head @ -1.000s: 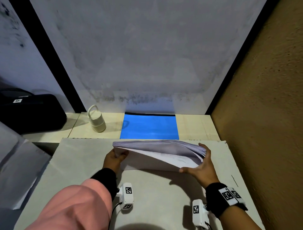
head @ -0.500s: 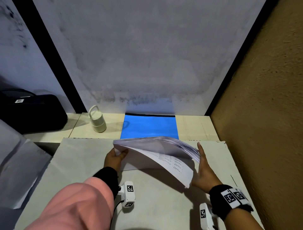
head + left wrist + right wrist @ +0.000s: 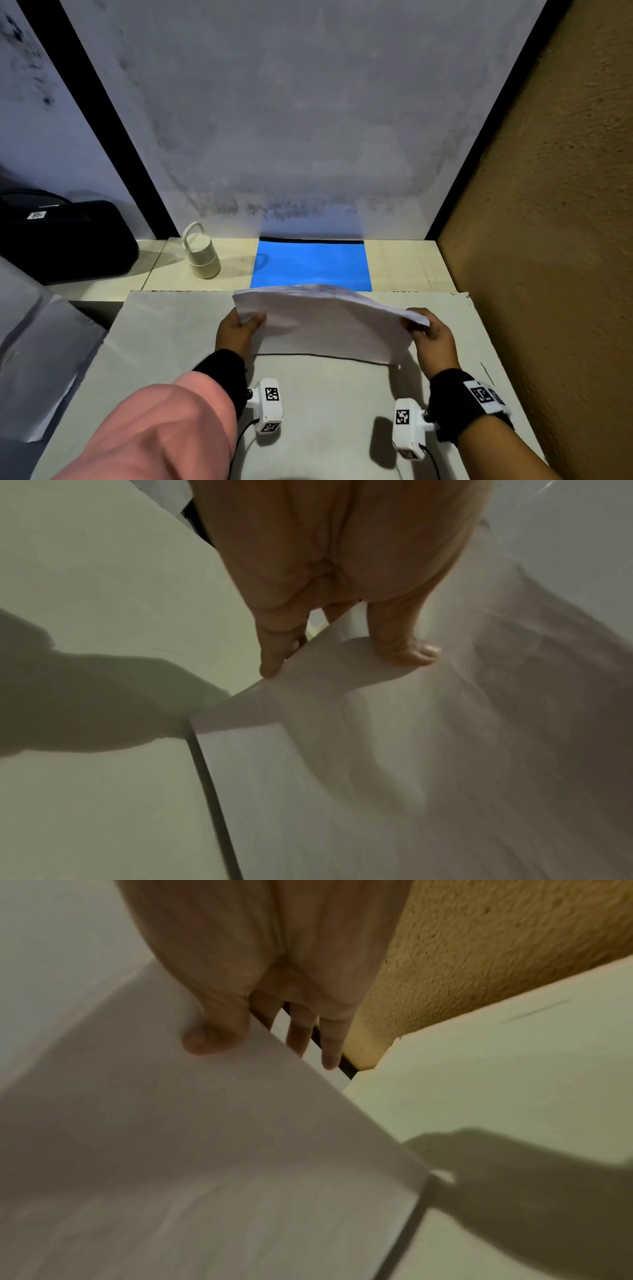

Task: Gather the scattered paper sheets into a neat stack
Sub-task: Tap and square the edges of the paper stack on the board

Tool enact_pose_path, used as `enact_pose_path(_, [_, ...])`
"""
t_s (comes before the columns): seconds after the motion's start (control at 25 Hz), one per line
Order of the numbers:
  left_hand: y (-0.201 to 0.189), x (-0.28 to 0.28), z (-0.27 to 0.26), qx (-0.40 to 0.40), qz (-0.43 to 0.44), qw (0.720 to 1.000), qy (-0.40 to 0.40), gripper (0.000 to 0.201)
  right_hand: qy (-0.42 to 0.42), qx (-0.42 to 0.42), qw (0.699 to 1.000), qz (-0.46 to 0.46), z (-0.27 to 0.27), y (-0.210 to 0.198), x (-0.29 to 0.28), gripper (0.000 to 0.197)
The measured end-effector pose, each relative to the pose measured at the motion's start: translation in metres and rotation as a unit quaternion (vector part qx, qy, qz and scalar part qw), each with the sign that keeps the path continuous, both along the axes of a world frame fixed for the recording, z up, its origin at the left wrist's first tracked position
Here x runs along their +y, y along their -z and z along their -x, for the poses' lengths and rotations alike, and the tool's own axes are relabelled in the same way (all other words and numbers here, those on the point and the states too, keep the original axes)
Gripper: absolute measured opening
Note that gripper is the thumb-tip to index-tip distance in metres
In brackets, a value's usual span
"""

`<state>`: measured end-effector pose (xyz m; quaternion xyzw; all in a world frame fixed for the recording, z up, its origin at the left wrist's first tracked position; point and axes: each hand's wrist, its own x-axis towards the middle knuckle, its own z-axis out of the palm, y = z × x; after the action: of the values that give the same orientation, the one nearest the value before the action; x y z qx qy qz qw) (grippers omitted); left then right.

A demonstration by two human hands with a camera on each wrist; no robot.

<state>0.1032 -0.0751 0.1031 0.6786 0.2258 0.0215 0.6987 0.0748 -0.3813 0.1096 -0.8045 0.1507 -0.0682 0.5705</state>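
A bundle of white paper sheets (image 3: 325,325) stands tilted on its near long edge on the pale board (image 3: 164,342), its top bowed away from me. My left hand (image 3: 239,329) pinches its left edge, thumb on the near face and fingers behind. My right hand (image 3: 431,334) pinches the right edge the same way. In the left wrist view the thumb (image 3: 407,647) lies on the paper sheets (image 3: 377,750). In the right wrist view the thumb (image 3: 212,1034) presses the near face of the sheets (image 3: 205,1137), with the fingers (image 3: 329,1047) behind them.
A blue sheet (image 3: 311,265) lies flat on the wooden ledge behind the board. A small cream bottle (image 3: 200,255) with a loop handle stands left of it. A black case (image 3: 61,236) sits at far left. A rough brown wall (image 3: 548,240) closes the right side.
The sheets were fanned open with the right hand flat at their right edge; now they are closed into one bundle, stood on edge, and the right hand pinches the right edge.
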Motion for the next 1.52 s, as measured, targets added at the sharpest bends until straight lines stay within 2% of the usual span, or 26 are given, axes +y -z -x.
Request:
enact_pose_path(0.12, [-0.004,0.000,-0.001,-0.022,-0.006,1.000,-0.001,0.018,0.031,-0.032,0.996,-0.071,-0.004,-0.011,0.005,0.027])
enact_pose_path(0.2, [-0.003,0.001,0.001,-0.013,-0.011,1.000,0.013,0.019,0.046,-0.033,0.995,-0.087,-0.001,-0.009,0.006,0.022])
enact_pose_path(0.36, [0.009,0.002,0.005,0.036,-0.058,0.997,0.035,0.031,0.056,0.029,0.993,-0.104,0.009,0.005,0.011,0.021])
enact_pose_path(0.44, [0.008,-0.001,0.006,0.032,-0.054,0.998,0.023,0.028,0.076,0.053,0.989,-0.119,0.011,0.003,0.016,0.018])
enact_pose_path(0.56, [0.004,-0.012,0.011,-0.007,-0.079,0.997,-0.020,0.017,0.103,0.025,0.986,-0.126,0.012,-0.002,0.024,0.014])
enact_pose_path(0.64, [0.001,-0.020,0.017,-0.028,-0.068,0.996,-0.047,0.013,0.113,0.006,0.984,-0.139,0.017,-0.001,0.031,0.014])
enact_pose_path(0.8, [0.002,-0.023,0.022,-0.016,-0.049,0.999,0.009,0.016,0.097,0.016,0.989,-0.113,0.021,0.003,0.035,0.015])
enact_pose_path(0.96, [-0.004,-0.021,0.018,-0.037,-0.028,0.999,-0.009,0.020,0.118,0.005,0.986,-0.122,0.016,-0.005,0.025,0.030])
enact_pose_path(1.04, [-0.003,-0.017,0.016,-0.035,-0.029,0.999,-0.004,0.019,0.105,0.003,0.988,-0.112,0.015,-0.007,0.019,0.029])
enact_pose_path(1.12, [0.003,-0.012,0.012,-0.027,-0.033,0.999,0.022,0.024,0.088,0.016,0.994,-0.070,0.013,-0.012,0.013,0.023])
enact_pose_path(1.2, [0.005,-0.009,0.007,-0.019,-0.025,0.999,0.033,0.029,0.067,0.002,0.998,-0.008,0.010,-0.022,0.008,0.026])
enact_pose_path(1.28, [0.004,-0.010,0.003,-0.014,-0.008,0.999,0.035,0.029,0.020,-0.039,0.989,0.143,0.009,-0.032,0.005,0.031])
enact_pose_path(1.36, [0.004,-0.009,-0.001,-0.010,0.001,0.999,0.030,0.026,-0.051,-0.072,0.931,0.353,0.007,-0.036,0.009,0.034])
enact_pose_path(1.4, [0.004,-0.008,-0.002,-0.009,0.009,0.999,0.030,0.025,-0.080,-0.058,0.898,0.428,0.005,-0.037,0.014,0.037])
enact_pose_path(1.52, [0.007,-0.007,-0.004,-0.007,0.028,0.999,0.033,0.023,-0.093,0.036,0.825,0.556,-0.006,-0.030,0.037,0.041])
